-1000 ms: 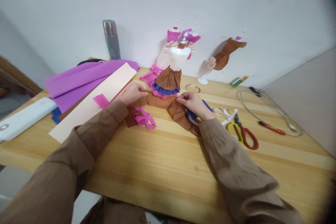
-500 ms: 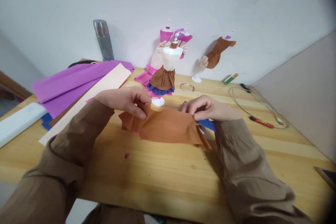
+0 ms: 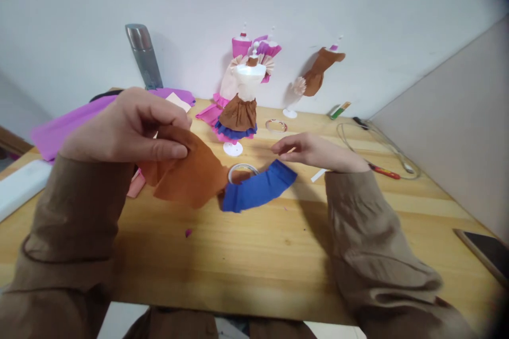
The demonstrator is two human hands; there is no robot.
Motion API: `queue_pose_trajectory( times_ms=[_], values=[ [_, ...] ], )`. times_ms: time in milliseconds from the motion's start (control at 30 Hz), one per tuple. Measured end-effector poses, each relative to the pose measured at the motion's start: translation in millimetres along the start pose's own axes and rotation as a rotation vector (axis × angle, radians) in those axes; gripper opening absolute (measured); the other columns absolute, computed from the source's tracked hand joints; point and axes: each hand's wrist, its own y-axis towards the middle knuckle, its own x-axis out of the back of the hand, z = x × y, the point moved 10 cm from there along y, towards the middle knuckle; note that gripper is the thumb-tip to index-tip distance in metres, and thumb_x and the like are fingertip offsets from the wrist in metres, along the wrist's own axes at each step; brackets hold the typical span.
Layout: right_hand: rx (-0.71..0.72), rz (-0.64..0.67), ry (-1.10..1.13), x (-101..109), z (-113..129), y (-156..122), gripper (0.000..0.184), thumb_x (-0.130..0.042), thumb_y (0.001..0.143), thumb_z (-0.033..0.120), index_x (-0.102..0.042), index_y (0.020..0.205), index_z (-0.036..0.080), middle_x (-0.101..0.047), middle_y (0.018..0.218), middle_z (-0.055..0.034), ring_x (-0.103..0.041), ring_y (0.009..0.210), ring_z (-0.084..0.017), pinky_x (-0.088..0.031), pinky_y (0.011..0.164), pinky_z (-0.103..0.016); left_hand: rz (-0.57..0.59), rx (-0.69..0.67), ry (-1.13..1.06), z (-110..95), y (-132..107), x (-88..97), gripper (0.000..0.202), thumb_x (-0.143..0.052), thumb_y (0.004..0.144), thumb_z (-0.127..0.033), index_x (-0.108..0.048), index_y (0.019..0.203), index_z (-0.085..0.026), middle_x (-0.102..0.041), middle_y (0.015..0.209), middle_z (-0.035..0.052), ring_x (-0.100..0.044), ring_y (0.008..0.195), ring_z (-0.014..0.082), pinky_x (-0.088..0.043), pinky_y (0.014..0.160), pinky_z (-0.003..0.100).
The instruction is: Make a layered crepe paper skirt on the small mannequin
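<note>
My left hand (image 3: 135,130) pinches a piece of brown crepe paper (image 3: 194,175) between thumb and fingers, lifted above the table at the left. My right hand (image 3: 304,149) hovers with fingers stretched out and nothing in them. Just below its fingertips lies a gathered strip of blue crepe paper (image 3: 260,188). Behind the strip is a pale roll of tape (image 3: 242,167), partly covered. Beyond my hands stands a small white dress form (image 3: 250,79) in a brown, blue and pink ruffled skirt.
More dressed mini forms (image 3: 241,45) stand at the wall, one in brown (image 3: 322,71) at the right. A steel flask (image 3: 145,55) and purple paper (image 3: 71,122) are at the left. Further right lie a cable (image 3: 389,143), a red screwdriver-like tool (image 3: 384,171) and a dark-screened device (image 3: 485,251).
My right hand has let go of the brown crepe paper. The left hand has carried it left and up, uncovering the blue strip and the tape roll.
</note>
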Motion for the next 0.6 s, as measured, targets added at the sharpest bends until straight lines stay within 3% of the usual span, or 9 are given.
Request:
queue_pose_trajectory(
  times_ms=[67, 133, 233, 300, 367, 467, 500, 600],
  values=[
    [-0.026, 0.113, -0.056, -18.9, -5.8, 5.3, 0.032, -0.07, 0.073, 0.043, -0.075, 0.091, 0.017, -0.075, 0.088, -0.0069, -0.066, 0.079, -0.022, -0.05, 0.073, -0.033, 0.243, -0.19, 0.376, -16.7, -4.7, -27.1, 0.016, -0.069, 0.074, -0.03, -0.067, 0.068, -0.015, -0.059, 0.063, -0.0036, -0.053, 0.062, 0.0074, -0.04, 0.059, 0.02],
    [-0.025, 0.218, -0.099, -41.7, 0.0, 8.1, 0.03, -0.069, 0.075, 0.041, -0.075, 0.093, 0.017, -0.074, 0.086, -0.0044, -0.064, 0.075, -0.018, -0.048, 0.07, -0.029, 0.361, -0.184, 0.65, -11.7, -5.0, -42.9, 0.024, -0.057, 0.082, -0.03, -0.063, 0.064, -0.015, -0.05, 0.054, -0.0063, -0.041, 0.052, 0.004, -0.032, 0.052, 0.017],
    [-0.036, 0.334, -0.195, -72.0, 13.3, 7.7, 0.029, -0.071, 0.076, 0.042, -0.073, 0.094, 0.019, -0.072, 0.085, -0.002, -0.062, 0.073, -0.016, -0.044, 0.066, -0.026, 0.41, -0.137, 0.924, 2.2, 0.4, -52.0, 0.027, -0.053, 0.084, -0.027, -0.056, 0.059, -0.016, -0.041, 0.049, -0.0065, -0.034, 0.046, 0.005, -0.027, 0.049, 0.02],
    [-0.076, 0.355, -0.295, -82.7, 16.6, 6.6, 0.03, -0.076, 0.07, 0.04, -0.071, 0.09, 0.018, -0.07, 0.079, -0.0029, -0.06, 0.069, -0.018, -0.04, 0.061, -0.027, 0.387, -0.175, 1.055, 8.4, 3.9, -54.6, 0.029, -0.05, 0.087, -0.028, -0.055, 0.06, -0.017, -0.045, 0.055, -0.0037, -0.043, 0.051, 0.0084, -0.034, 0.056, 0.023],
    [-0.106, 0.367, -0.385, -88.2, 18.4, 5.0, 0.021, -0.076, 0.068, 0.031, -0.071, 0.083, 0.018, -0.066, 0.072, -0.003, -0.058, 0.065, -0.018, -0.034, 0.058, -0.028, 0.348, -0.272, 1.123, 9.4, 5.2, -59.6, 0.027, -0.048, 0.087, -0.023, -0.057, 0.062, -0.016, -0.054, 0.069, 0.0015, -0.056, 0.072, 0.0148, -0.042, 0.07, 0.029],
    [-0.088, 0.404, -0.448, -93.0, 25.3, 1.7, 0.004, -0.067, 0.072, 0.02, -0.07, 0.074, 0.019, -0.063, 0.068, -0.0017, -0.054, 0.062, -0.015, -0.031, 0.057, -0.028, 0.253, -0.462, 1.054, -0.9, 3.0, -73.9, 0.018, -0.05, 0.086, -0.016, -0.062, 0.072, -0.015, -0.062, 0.091, 0.0061, -0.058, 0.097, 0.0212, -0.044, 0.086, 0.034],
    [-0.076, 0.406, -0.455, -93.1, 28.3, 0.9, 0.006, -0.064, 0.074, 0.02, -0.07, 0.075, 0.019, -0.064, 0.069, -0.0015, -0.054, 0.062, -0.014, -0.032, 0.057, -0.027, 0.268, -0.483, 0.993, -0.4, 2.1, -82.8, 0.015, -0.052, 0.088, -0.017, -0.064, 0.079, -0.016, -0.064, 0.092, 0.0055, -0.059, 0.097, 0.0203, -0.045, 0.086, 0.032],
    [-0.07, 0.379, -0.483, -91.7, 34.4, -0.2, 0.016, -0.063, 0.079, 0.032, -0.071, 0.084, 0.019, -0.066, 0.073, -0.0028, -0.054, 0.063, -0.015, -0.033, 0.057, -0.028, 0.486, -0.413, 0.889, 22.9, -1.6, -127.3, 0.01, -0.059, 0.089, -0.018, -0.067, 0.092, -0.014, -0.069, 0.093, 0.0064, -0.063, 0.092, 0.0205, -0.047, 0.084, 0.031]
  ],
)
